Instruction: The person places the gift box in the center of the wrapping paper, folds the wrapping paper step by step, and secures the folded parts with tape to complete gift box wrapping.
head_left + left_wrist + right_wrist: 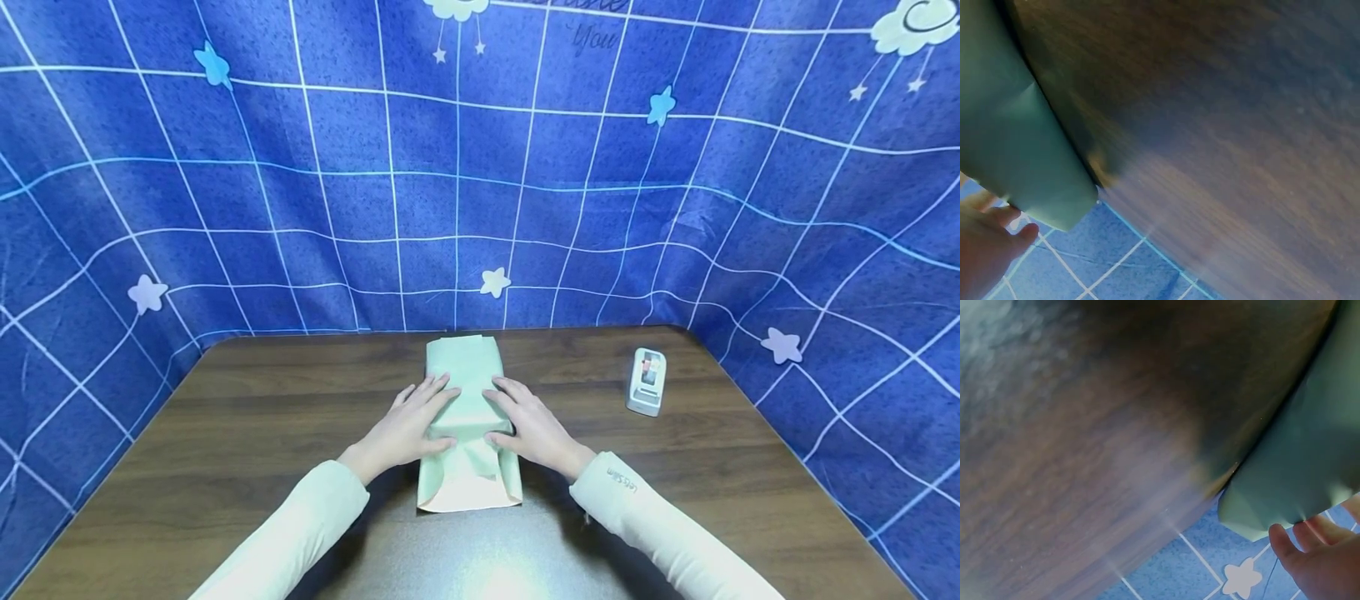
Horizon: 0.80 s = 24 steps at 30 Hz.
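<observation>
A pale green paper package [467,400] lies lengthwise on the table, its near end folded into flaps with a whitish inner side showing. My left hand [405,423] rests on its left side, fingers spread and fairly straight, thumb near the front fold. On the opposite side, my right hand [534,423] touches the paper in much the same pose. In the left wrist view, the left hand [991,244] meets the edge of the green paper [1022,137]. The right wrist view shows the right hand [1322,556] against the other edge of the paper [1297,481]. What the paper encloses is hidden.
A small white device [647,382] with a coloured label, possibly a tape dispenser, stands toward the back right of the brown wooden table [300,417]. A blue curtain [420,200] with white grid lines and stars borders the table's back and sides.
</observation>
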Available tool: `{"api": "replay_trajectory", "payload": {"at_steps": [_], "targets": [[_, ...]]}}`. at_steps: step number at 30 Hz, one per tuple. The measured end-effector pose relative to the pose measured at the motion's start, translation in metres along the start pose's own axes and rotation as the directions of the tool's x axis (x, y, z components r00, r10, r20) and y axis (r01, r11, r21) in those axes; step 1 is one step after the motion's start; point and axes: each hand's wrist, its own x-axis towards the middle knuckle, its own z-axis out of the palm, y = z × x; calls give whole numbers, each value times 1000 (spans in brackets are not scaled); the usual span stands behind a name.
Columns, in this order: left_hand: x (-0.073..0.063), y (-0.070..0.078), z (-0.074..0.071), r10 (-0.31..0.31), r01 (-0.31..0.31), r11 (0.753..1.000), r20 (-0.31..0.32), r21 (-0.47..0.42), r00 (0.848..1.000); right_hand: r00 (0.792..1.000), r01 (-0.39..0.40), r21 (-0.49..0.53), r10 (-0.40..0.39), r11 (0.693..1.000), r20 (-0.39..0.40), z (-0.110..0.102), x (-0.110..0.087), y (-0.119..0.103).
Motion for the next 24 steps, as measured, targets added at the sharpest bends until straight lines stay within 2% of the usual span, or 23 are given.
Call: {"api": "replay_trajectory", "payload": {"at_steps": [7, 12, 17, 24], "targets": [[1, 3, 0, -31, 31, 999, 9, 9, 999, 1000, 3, -19, -3, 1000, -5, 1, 1, 0], [1, 4, 1, -42, 42, 999, 10, 25, 999, 1000, -19, -70, 21, 997, 19, 3, 2, 0], [1, 3, 0, -33, 32, 999, 26, 18, 999, 999, -37, -124, 40, 992, 22, 6, 3, -2], [0, 2, -1, -28, 28, 1000, 51, -1, 998, 999, -38, -149, 39, 988, 4, 10, 4, -3]]}}
